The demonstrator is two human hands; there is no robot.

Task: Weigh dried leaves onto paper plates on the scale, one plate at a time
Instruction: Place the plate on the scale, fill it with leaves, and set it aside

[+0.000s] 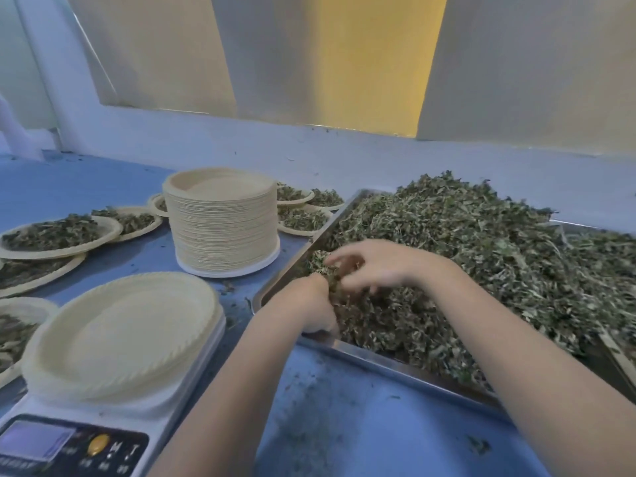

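Steel tray (pixel 361 356) holds our heap of dried leaves (pixel 481 256); our left hand (pixel 318 304) digs into it, fingers buried, grip unclear; our right hand (pixel 375 265) curls round a clump. The empty paper plate (pixel 127 335) sits on the scale (pixel 113 442), well apart

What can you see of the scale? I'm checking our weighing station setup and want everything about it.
The scale is a white, plastic-looking digital one at the lower left of the blue table. Its dark front panel has a pale, unreadable display, a yellow button and small markings. On its platform sit empty paper plates, apparently more than one nested, overhanging the platform edges. Neither hand touches the scale. Leaf crumbs lie on the table beside it.
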